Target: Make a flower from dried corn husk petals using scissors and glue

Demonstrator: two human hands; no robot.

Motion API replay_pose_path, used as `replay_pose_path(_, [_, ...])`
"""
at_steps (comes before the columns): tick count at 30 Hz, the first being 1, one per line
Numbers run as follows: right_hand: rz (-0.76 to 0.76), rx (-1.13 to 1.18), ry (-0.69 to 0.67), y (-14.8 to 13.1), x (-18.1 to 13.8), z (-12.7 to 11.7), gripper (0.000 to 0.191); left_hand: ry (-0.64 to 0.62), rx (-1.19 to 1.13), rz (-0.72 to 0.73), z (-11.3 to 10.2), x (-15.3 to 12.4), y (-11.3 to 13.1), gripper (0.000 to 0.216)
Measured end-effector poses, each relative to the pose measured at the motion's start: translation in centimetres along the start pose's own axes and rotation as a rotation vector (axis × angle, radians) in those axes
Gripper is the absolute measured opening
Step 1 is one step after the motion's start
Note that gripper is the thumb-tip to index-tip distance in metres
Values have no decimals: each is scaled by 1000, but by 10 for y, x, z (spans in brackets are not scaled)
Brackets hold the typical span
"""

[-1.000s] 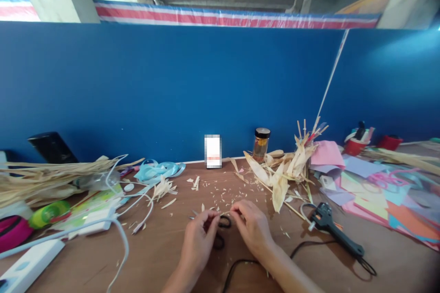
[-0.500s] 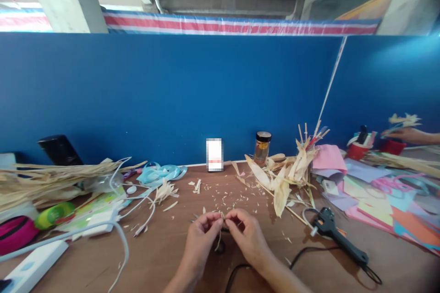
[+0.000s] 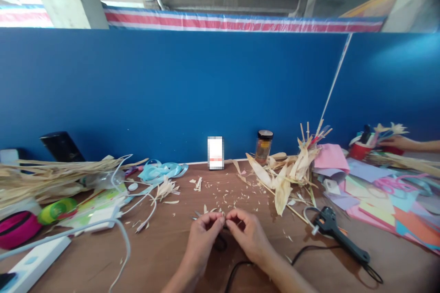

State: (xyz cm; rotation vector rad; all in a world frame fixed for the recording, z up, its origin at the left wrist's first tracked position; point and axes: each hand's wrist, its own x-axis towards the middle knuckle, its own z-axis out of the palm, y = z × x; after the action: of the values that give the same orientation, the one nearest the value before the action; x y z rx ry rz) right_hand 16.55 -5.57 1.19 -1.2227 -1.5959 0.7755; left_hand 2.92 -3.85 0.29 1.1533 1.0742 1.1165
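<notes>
My left hand (image 3: 202,236) and my right hand (image 3: 248,233) meet over the brown table (image 3: 165,256), fingertips pinched together on a small pale strip of dried husk (image 3: 222,214). Black-handled scissors (image 3: 220,240) lie on the table under and between my hands, mostly hidden. Small husk scraps (image 3: 223,197) are strewn just beyond my fingers. A pile of dried corn husks (image 3: 285,171) lies to the right of them.
A black glue gun (image 3: 338,233) with its cord lies at right, coloured paper sheets (image 3: 378,187) beyond it. Another person's hand (image 3: 395,143) holds a husk flower at far right. Long dried husks (image 3: 44,176), white cables (image 3: 117,219), blue ribbon (image 3: 160,170) and a jar (image 3: 264,145) stand along the blue partition.
My hands have drawn closer together and the hanging husk strip seen half a second ago is now tucked at my fingertips. The other person's hand at far right came into view.
</notes>
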Motion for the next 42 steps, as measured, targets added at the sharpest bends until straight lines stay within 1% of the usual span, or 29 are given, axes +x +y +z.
replay_pose_path(4, [-17,22,40,1,1,-3,15,-37,41,22,1,0,-1,28])
replay_pose_path(6, [-31,44,35,0,1,-4,16,-74,54,24,2,-1,-1,29])
replay_pose_path(12, [-73,96,-63,-6,3,-11,19,-142,74,-20,3,-2,2,29])
replay_pose_path(16, [-100,105,-128,-5,4,-15,18,-179,67,-46,3,-2,4,30])
replay_pose_path(25, [-48,76,-135,-3,4,-13,16,-197,35,-131,5,-4,7,34])
replay_pose_path(33, [-14,140,-122,-3,3,-12,14,-209,20,-132,6,-5,4,28])
replay_pose_path(38, [30,212,-152,2,3,-11,13,-240,23,-142,4,-3,2,27])
replay_pose_path(42, [38,221,-120,4,3,-11,14,-217,34,-138,3,-2,2,27])
